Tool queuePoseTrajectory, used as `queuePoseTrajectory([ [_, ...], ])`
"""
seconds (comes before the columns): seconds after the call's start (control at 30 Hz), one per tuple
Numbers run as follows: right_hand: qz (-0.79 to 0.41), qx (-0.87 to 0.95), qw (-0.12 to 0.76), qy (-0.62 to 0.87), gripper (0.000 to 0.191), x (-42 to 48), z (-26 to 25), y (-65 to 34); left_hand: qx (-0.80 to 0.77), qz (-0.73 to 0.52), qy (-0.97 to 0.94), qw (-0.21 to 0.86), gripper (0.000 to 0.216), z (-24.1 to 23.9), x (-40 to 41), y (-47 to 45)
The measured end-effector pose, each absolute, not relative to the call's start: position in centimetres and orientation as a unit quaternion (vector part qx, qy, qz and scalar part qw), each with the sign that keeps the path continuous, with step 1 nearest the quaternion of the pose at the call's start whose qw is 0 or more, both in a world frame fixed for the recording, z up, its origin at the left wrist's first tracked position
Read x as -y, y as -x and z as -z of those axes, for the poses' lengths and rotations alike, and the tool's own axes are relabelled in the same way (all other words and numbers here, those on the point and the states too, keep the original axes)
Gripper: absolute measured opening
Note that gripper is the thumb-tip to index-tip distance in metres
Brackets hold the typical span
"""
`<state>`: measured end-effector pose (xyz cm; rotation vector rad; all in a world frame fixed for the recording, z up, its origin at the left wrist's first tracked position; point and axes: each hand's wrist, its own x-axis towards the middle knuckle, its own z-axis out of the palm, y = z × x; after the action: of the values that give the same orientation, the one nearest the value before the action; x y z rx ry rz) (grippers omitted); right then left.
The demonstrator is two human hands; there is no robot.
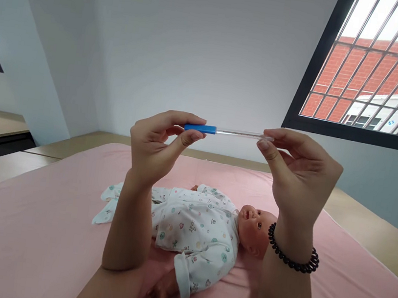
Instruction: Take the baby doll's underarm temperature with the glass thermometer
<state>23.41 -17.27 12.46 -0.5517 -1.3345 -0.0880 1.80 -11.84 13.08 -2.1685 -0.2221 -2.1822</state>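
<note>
I hold a thin glass thermometer [236, 134] with a blue end level in front of me, raised well above the bed. My left hand [155, 145] pinches the blue end between thumb and fingers. My right hand [299, 175] pinches the clear glass tip; a black bead bracelet [291, 258] circles that wrist. Below the hands lies a baby doll [206, 229] on its back in a white patterned sleepsuit, its head pointing right.
The doll rests on a pink sheet [24, 233] spread over a wooden platform [376, 228]. A barred window [380, 71] showing a red brick wall is at the upper right. White walls stand behind.
</note>
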Motion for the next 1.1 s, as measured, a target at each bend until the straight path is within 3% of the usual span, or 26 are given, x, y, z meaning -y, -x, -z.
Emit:
queuePoseTrajectory([
  [0.57,0.035,0.626,0.73,0.274,0.007,17.33,-12.39,-23.5,0.066,0.719,0.691,0.04,0.013,-13.16,11.52,-1.78],
  [1.1,0.049,0.63,0.727,0.269,0.011,17.25,-12.32,-23.65,0.075,0.718,0.691,0.031,0.015,-12.95,11.61,-1.84],
])
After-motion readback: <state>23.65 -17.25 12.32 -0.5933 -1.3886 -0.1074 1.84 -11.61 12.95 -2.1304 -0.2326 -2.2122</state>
